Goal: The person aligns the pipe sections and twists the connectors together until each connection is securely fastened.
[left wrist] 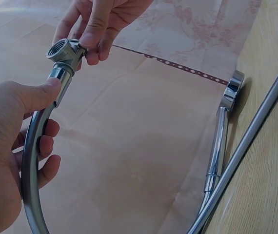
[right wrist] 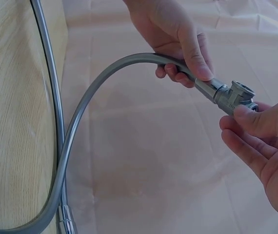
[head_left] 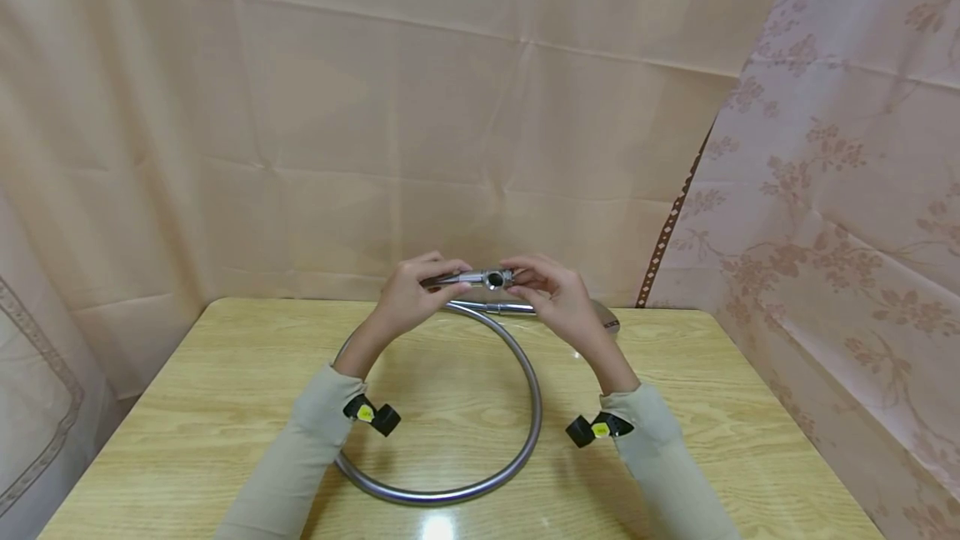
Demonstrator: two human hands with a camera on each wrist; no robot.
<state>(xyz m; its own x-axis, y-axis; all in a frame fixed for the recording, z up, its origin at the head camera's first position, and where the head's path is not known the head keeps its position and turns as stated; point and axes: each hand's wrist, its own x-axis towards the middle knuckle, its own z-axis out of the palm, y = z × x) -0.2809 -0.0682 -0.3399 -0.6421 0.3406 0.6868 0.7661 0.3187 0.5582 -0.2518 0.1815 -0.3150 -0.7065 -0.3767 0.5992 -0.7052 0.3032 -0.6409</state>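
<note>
Above the back of the table, my left hand (head_left: 405, 298) grips the end of a grey metal shower hose (head_left: 536, 407), thumb along its chrome end nut (right wrist: 208, 89). Joined to that nut is a chrome tee fitting (head_left: 495, 279), its threaded side opening (left wrist: 58, 48) facing me. My right hand (head_left: 561, 294) pinches the fitting's far end between thumb and fingers, which partly cover it. The hose falls in a wide loop onto the table. Behind the hands lies a chrome hand shower (left wrist: 218, 141), its head (head_left: 609, 320) to the right, partly hidden by my right hand.
The wood-grain table (head_left: 225, 407) carries the hose loop and the hand shower. A beige curtain (head_left: 375, 107) hangs right behind its back edge. A flowered pink cloth (head_left: 847, 232) hangs on the right.
</note>
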